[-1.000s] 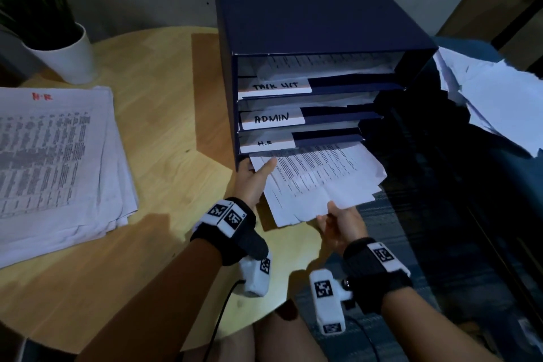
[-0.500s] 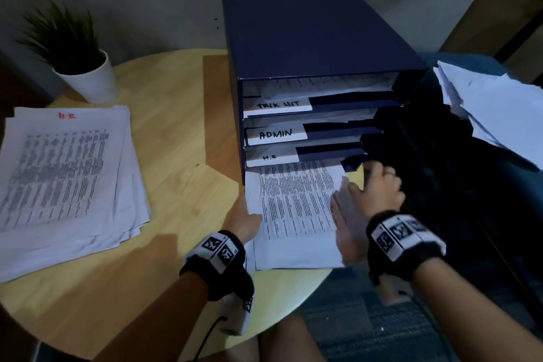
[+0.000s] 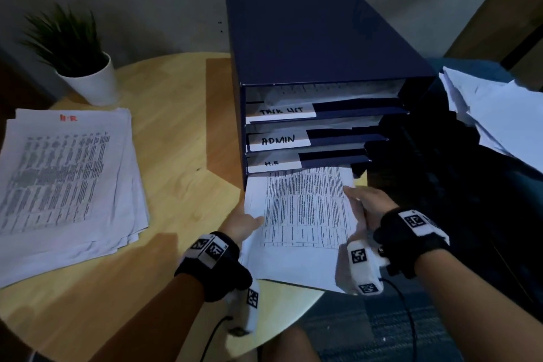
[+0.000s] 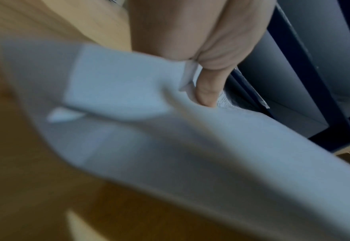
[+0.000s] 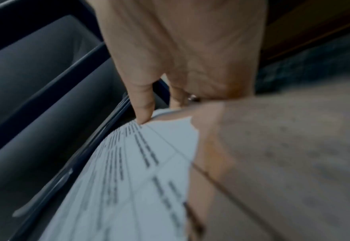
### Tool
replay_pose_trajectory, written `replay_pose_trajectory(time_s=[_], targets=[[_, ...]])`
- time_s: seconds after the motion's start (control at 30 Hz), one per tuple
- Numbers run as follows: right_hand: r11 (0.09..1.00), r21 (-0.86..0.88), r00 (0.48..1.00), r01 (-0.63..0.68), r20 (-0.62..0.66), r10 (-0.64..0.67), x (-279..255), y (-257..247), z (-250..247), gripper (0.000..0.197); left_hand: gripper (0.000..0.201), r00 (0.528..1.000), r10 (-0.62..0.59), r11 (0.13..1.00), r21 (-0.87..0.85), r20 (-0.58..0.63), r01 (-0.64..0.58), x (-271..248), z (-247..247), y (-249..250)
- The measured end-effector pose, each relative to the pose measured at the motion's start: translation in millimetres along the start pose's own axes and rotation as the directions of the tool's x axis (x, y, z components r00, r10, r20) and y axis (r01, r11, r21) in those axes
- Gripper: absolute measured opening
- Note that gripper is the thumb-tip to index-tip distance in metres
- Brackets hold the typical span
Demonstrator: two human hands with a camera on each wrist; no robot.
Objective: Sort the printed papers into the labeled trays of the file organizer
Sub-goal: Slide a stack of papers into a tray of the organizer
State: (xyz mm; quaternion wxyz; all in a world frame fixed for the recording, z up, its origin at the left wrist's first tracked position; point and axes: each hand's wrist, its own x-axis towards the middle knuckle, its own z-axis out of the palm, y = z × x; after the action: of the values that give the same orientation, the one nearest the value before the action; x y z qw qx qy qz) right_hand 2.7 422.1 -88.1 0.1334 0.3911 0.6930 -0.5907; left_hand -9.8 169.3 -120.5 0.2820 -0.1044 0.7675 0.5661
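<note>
A navy file organizer (image 3: 308, 32) stands on the round wooden table (image 3: 176, 126), its trays labeled TASK LIST (image 3: 280, 111), ADMIN (image 3: 277, 140) and H.R (image 3: 271, 164). A stack of printed papers (image 3: 305, 214) lies with its far end in the slot just under the H.R label. My left hand (image 3: 244, 225) pinches the stack's left edge, thumb (image 4: 206, 91) on top. On the opposite side my right hand (image 3: 367, 206) holds the right edge, thumb (image 5: 143, 106) on the top sheet and fingers below. The near end of the stack (image 5: 132, 171) overhangs the table edge.
A second pile of printed sheets (image 3: 64, 179) marked H.R in red lies on the table at left. A potted plant (image 3: 85, 67) stands behind it. Loose white papers (image 3: 499, 114) lie on a dark seat at the right. Dark carpet shows below the table edge.
The fanned sheets have been squared into one stack. My right hand went from lying flat on the stack to holding its right edge. The left hand slid back along the left edge.
</note>
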Motion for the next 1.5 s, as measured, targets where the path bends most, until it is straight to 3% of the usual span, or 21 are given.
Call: replay_pose_trajectory(time_s=[0.03,0.1,0.2,0.27,0.43,0.57,0.7,0.77,0.83,0.9,1.0,1.1,1.2,1.3,1.4,1.43,1.5], targets=[[0.998,0.029,0.998,0.056,-0.034,-0.055,0.0,-1.9,-0.9,0.013,0.066,1.000,-0.011,1.000,-0.006,-0.008,0.011,3.1,1.1,0.7],[0.986,0.035,0.980,0.166,-0.116,-0.161,0.5,-10.7,-1.1,0.020,0.062,0.999,-0.033,0.999,-0.032,-0.015,0.032,8.1,3.6,4.3],[0.969,-0.062,0.961,0.239,-0.129,-0.245,2.5,-26.1,-0.2,0.014,0.056,0.995,-0.070,0.988,-0.141,-0.075,0.059,16.7,10.6,14.7],[0.973,-0.080,0.969,0.218,-0.098,-0.225,4.9,-29.2,-3.0,0.009,0.059,0.986,-0.112,0.962,-0.262,-0.123,0.077,22.1,17.9,26.5],[1.000,0.010,1.000,0.006,0.001,-0.006,7.9,2.4,-19.3,0.024,0.071,0.979,-0.173,0.912,-0.394,-0.108,0.118,30.7,28.0,50.2],[0.990,0.039,0.973,0.138,-0.194,-0.128,14.0,11.3,-15.6,0.016,0.078,0.984,-0.175,0.925,-0.345,-0.021,0.158,37.3,23.9,46.4],[0.976,0.132,0.943,0.175,-0.306,-0.128,22.5,9.2,-0.4,0.023,0.052,0.975,-0.171,0.952,-0.231,0.142,0.201,24.8,21.8,38.0],[0.952,0.248,0.935,0.178,-0.344,-0.085,23.7,5.0,10.7,0.029,0.038,0.983,-0.168,0.954,-0.238,0.071,0.180,27.0,17.5,34.7],[0.910,0.367,0.930,0.192,-0.366,-0.049,20.2,0.6,20.6,0.047,0.031,0.984,-0.177,0.918,-0.357,0.022,0.173,26.5,15.2,37.3],[0.888,0.438,0.946,0.136,-0.324,0.015,12.4,-4.1,32.4,0.058,0.041,0.982,-0.190,0.891,-0.422,-0.014,0.166,25.3,17.9,39.3],[0.777,0.629,0.992,0.000,-0.096,0.077,2.5,-0.3,44.5,0.050,0.051,0.986,-0.158,0.886,-0.448,-0.052,0.118,23.8,25.4,31.5],[0.633,0.768,0.995,-0.099,0.060,0.082,-7.7,15.3,46.8,0.041,0.033,0.989,-0.125,0.906,-0.414,-0.073,0.084,20.8,31.2,16.7],[0.484,0.866,0.986,-0.127,0.165,-0.037,-23.5,28.8,46.9,0.044,0.024,0.991,-0.093,0.928,-0.370,-0.097,0.051,12.4,31.8,6.3],[0.477,0.866,0.976,-0.150,0.206,-0.067,-31.7,31.9,52.2,0.038,0.025,0.990,-0.032,0.955,-0.296,-0.136,-0.010,8.0,28.6,6.8],[0.493,0.845,0.962,-0.209,0.269,-0.052,-39.6,24.3,59.8,0.012,0.036,0.993,-0.008,0.957,-0.288,-0.116,-0.026,9.6,29.1,15.9],[0.511,0.832,0.960,-0.214,0.276,-0.048,-42.3,18.7,62.2,0.008,0.043,0.996,-0.014,0.949,-0.315,-0.090,-0.015,13.8,29.2,18.0],[0.594,0.782,0.967,-0.190,0.254,-0.026,-45.4,7.1,64.4,0.008,0.034,0.999,0.001,0.878,-0.479,-0.034,-0.018,11.1,27.7,32.4]])
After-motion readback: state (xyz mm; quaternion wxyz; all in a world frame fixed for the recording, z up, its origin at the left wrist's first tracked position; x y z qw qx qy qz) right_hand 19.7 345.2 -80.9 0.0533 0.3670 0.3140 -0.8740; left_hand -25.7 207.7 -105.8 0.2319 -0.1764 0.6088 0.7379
